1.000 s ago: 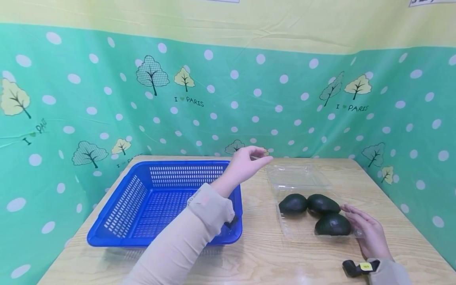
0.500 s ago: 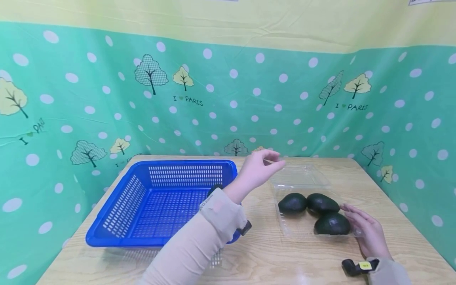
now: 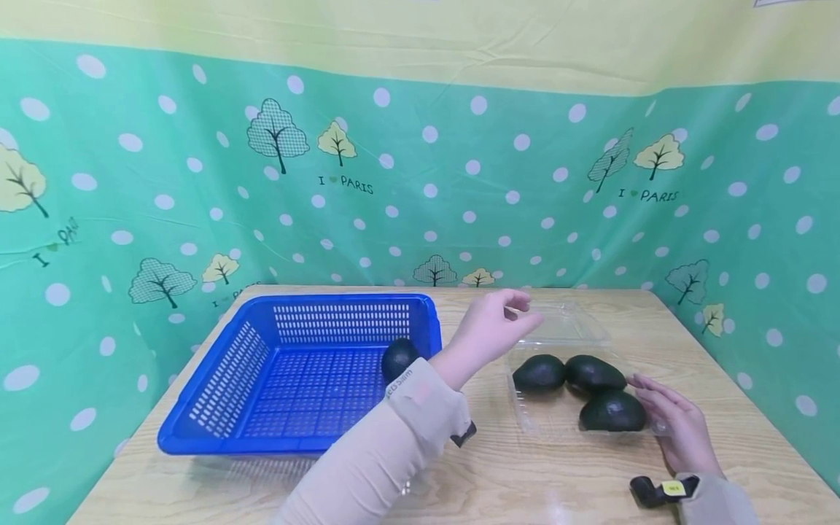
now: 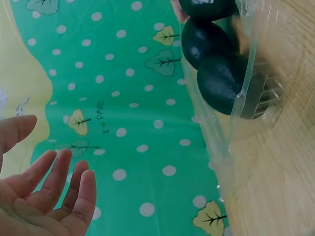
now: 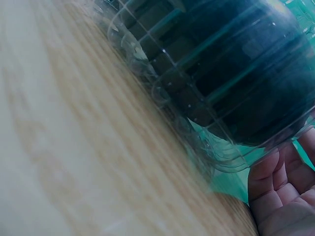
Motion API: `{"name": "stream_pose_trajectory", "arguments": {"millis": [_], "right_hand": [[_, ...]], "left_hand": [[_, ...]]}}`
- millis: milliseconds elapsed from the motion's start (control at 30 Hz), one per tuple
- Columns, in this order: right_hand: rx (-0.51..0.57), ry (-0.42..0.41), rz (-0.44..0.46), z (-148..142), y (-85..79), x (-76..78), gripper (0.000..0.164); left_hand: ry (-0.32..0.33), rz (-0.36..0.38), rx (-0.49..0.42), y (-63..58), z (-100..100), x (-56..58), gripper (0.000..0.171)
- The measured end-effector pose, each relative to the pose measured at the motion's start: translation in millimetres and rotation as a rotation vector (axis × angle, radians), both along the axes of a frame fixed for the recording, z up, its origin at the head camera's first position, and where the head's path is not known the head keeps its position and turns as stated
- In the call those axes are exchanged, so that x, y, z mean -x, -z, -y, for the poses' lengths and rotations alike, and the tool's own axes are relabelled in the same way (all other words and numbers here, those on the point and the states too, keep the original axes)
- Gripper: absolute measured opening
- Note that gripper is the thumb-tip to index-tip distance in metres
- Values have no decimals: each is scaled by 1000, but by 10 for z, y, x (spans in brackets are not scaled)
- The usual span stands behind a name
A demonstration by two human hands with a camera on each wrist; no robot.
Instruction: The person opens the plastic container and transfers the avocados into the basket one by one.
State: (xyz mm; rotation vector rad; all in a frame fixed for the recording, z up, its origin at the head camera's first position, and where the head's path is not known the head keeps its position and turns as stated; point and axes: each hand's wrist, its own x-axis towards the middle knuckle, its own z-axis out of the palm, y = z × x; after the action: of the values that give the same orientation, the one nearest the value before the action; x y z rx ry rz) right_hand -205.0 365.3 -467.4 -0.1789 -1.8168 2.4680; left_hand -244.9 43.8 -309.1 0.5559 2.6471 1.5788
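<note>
Three dark green avocados sit in a clear plastic clamshell box on the right; one avocado lies at its left, another avocado behind, a third avocado near the front right corner. My left hand hovers over the table left of the box's lid, holding nothing, fingers loosely bent and thumb apart. A further avocado rests in the blue plastic basket, partly behind my left sleeve. My right hand rests against the box's right side, its fingertips touching the clear wall in the right wrist view.
The basket takes up the left part of the wooden table, its right rim under my left forearm. Behind the table hangs a green dotted cloth with printed trees. The box's lid lies folded back toward the cloth.
My left hand has moved right, away from the basket toward the box, uncovering the avocado in the basket. The right hand and the three boxed avocados have stayed in place.
</note>
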Motion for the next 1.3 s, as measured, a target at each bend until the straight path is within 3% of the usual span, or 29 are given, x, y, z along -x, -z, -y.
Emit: {"name": "stream_pose_trajectory", "arguments": {"millis": [300,667,1300], "right_hand": [[5,-5,-10,3,3,-5,28],[-22,15,44,-10,8,-7,30],[-28,13,6,10,-15,-11,26]], "left_hand": [[2,-53,82,58,-87,-42,40],[15,-165,245,149,-174,-82,46],[6,-286,382,270,-327,-142,52]]}}
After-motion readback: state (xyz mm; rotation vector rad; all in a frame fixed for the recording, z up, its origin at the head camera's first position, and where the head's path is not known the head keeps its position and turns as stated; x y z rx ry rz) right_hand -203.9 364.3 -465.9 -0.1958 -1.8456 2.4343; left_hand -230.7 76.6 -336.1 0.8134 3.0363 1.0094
